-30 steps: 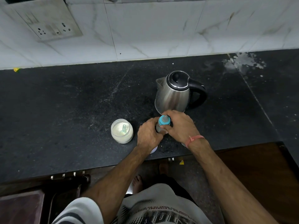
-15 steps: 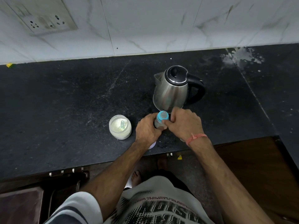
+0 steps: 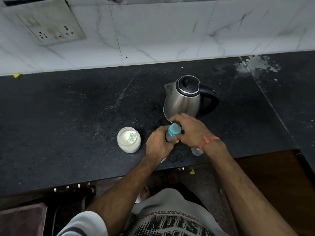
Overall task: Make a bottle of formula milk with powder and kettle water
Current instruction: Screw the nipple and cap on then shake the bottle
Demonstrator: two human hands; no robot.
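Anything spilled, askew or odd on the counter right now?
Yes: a whitish splatter stain marks the black stone counter at its far right corner. The open jar of white powder and steel kettle stand upright; nothing spilled beside them.

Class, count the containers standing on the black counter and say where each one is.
3: the kettle at the back, the open powder jar on the left, the baby bottle held between both hands. Others may be hidden.
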